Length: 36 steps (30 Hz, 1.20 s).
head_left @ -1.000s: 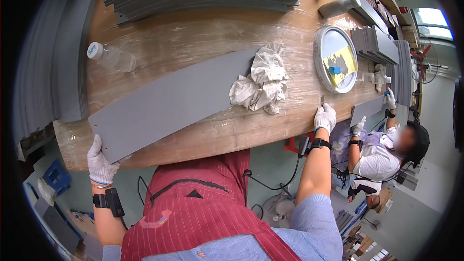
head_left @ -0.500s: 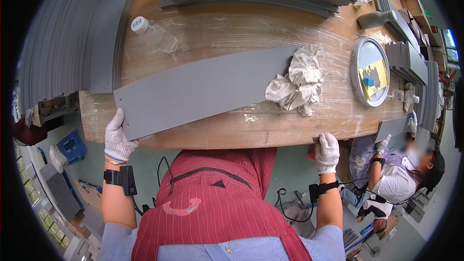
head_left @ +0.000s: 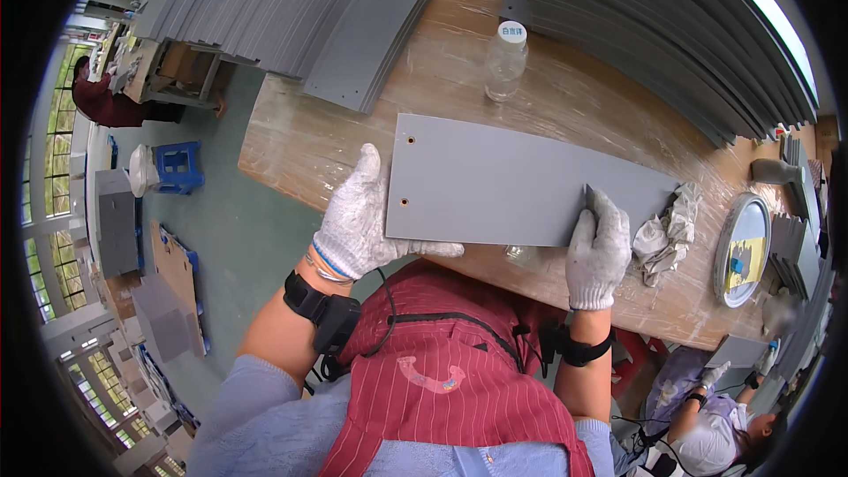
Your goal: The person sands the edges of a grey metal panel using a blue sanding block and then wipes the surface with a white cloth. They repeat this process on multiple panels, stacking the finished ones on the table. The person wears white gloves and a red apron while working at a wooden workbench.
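A long grey panel (head_left: 495,181) with two small holes at its left end lies on the film-covered table. My left hand (head_left: 358,221), in a white work glove, is at the panel's near left corner. Its thumb points up, away from the panel, and the fingers stretch along the near edge. Over the panel's right half is my gloved right hand (head_left: 601,252), closed on a small dark grey piece (head_left: 589,197) that its fingers partly hide. A crumpled white cloth (head_left: 671,234) lies against the panel's right end.
Behind the panel stands a clear bottle (head_left: 506,66) with a white cap. Stacked grey panels (head_left: 300,13) fill the far left, and another stack (head_left: 671,44) the far right. A round lid (head_left: 744,287) holding a yellow sheet is at right. Someone in white (head_left: 707,442) works beyond it.
The view has turned left. My right hand has come from the table's edge onto the panel with the small dark piece. My left thumb has left the panel's end, and the fingers have straightened.
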{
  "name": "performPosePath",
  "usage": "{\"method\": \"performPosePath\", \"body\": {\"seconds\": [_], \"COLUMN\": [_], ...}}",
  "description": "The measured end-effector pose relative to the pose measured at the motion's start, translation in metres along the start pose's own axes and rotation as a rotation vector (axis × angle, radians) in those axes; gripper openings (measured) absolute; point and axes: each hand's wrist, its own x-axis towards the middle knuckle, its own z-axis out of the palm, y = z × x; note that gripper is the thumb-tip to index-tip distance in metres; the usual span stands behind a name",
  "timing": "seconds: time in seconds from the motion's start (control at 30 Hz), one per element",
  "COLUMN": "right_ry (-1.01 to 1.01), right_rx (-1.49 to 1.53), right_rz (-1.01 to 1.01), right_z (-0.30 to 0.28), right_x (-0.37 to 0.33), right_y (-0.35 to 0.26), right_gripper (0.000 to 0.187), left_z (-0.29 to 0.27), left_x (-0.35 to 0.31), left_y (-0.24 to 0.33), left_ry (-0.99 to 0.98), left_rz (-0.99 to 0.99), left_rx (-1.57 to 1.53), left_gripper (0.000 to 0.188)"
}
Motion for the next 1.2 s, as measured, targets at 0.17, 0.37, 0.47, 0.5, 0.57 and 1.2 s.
{"method": "performPosePath", "body": {"seconds": [0.17, 0.37, 0.47, 0.5, 0.57, 1.2], "right_ry": [-0.012, -0.08, -0.043, -0.094, -0.235, -0.048], "right_rx": [0.09, 0.192, 0.204, 0.198, 0.225, 0.271], "right_rz": [-0.233, -0.316, -0.29, -0.325, -0.39, -0.327], "right_z": [0.04, 0.049, 0.054, 0.051, 0.043, 0.066], "right_x": [0.029, 0.024, 0.025, 0.022, 0.02, 0.037], "right_y": [-0.102, -0.137, -0.131, -0.135, -0.148, -0.15], "right_gripper": [0.035, 0.038, 0.037, 0.037, 0.032, 0.033], "left_z": [0.007, 0.004, 0.002, -0.002, -0.008, -0.015], "left_x": [-0.006, -0.008, -0.007, -0.008, -0.006, 0.003], "left_y": [-0.011, -0.014, -0.013, -0.014, -0.013, -0.017], "left_ry": [0.037, 0.165, 0.118, 0.128, 0.134, 0.076], "left_rz": [0.017, 0.019, 0.008, 0.005, -0.006, 0.016], "left_rx": [0.126, 0.116, 0.069, 0.058, 0.012, -0.075], "left_gripper": [0.063, 0.061, 0.058, 0.057, 0.056, 0.048]}}
